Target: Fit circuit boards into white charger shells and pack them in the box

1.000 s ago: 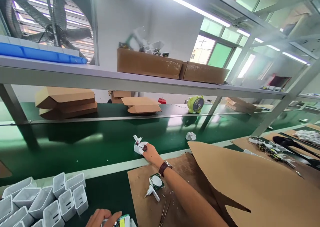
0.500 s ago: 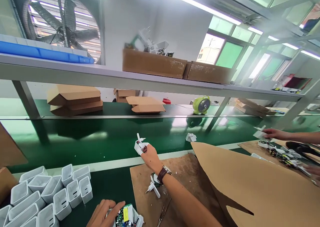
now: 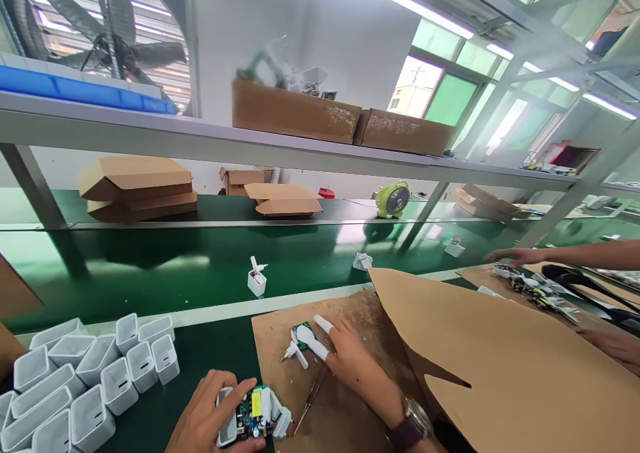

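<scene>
Since the earlier head view, the person's right hand [image 3: 345,353] had let go of the small white box [image 3: 257,284], which now stood alone on the green belt [image 3: 165,280] with a white part poking out of its top, and had drawn back over the brown cardboard mat [image 3: 350,413]. Its two white-covered fingertips were parted, one beside the small green board [image 3: 303,335] and the other overlapping the white disc on it; whether they touched could not be told. The left hand [image 3: 213,406], at the lower edge, pinched a larger circuit board [image 3: 249,414] with a yellow label between its fingers, a white shell [image 3: 228,425] lying against the palm side. Just below the small board lay a white plug piece [image 3: 296,354], and below that the tweezers [image 3: 309,398]. White open cases [image 3: 120,386] were grouped at the left, and another white piece [image 3: 363,261] sat farther along the belt. At the far right, a co-worker's hand [image 3: 517,257] reached over loose electronic parts [image 3: 537,292].
</scene>
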Tool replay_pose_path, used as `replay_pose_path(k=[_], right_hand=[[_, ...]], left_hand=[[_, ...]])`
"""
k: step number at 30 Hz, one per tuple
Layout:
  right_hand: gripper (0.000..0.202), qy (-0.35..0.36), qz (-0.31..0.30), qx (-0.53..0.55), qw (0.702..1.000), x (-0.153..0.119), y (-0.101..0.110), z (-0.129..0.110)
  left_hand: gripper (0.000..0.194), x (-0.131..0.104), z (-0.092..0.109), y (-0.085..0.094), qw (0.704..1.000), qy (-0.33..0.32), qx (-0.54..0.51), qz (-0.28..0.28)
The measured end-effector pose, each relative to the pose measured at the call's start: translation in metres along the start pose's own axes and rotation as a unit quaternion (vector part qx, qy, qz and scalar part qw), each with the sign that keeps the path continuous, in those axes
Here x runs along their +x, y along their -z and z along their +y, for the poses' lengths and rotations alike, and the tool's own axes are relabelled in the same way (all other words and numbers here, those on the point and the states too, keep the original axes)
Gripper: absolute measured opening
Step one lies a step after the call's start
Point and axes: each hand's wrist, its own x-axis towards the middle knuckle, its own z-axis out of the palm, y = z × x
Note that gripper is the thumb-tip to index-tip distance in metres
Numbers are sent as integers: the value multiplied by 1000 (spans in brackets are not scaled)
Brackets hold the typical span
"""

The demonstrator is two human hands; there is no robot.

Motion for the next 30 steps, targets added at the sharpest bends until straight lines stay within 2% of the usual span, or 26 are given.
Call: replay_pose_path(k=[4,6,8,10,13,16,18,20,23,26,30], right_hand=[[40,-59,38,-42,997,-47,12,36],[39,-65,49,-46,996,-57,15,38],[40,-47,64,-40,996,-60,16,25],[43,11,54,-1,998,-58,15,-4],[69,134,-47,100,985,-51,1,-55],[76,191,-136,149,961,-44,-26,-88],[75,185,-144,166,958,-39,-43,-96],[75,176,-138,171,960,-35,-53,-97],[64,199,-145,152,957,-30,-52,-94],[63,218,-155,136,954,-28,-43,-93],[68,159,-172,129,964,-28,-41,-92]], left_hand=[[50,14,6,-11,999,-31,-30,-24],[49,19,8,-15,998,-38,-28,-31],[48,22,9,-15,998,-38,-19,-45],[50,23,9,-12,997,-32,-13,-66],[53,17,6,-7,996,-4,-27,-91],[55,5,-3,-1,992,35,-81,-93],[69,-6,-11,5,987,70,-117,-81],[91,-15,-16,14,983,112,-128,-75],[112,-24,-18,28,973,164,-133,-93],[108,-29,-20,35,961,194,-161,-112],[94,-33,-28,28,951,225,-190,-97]])
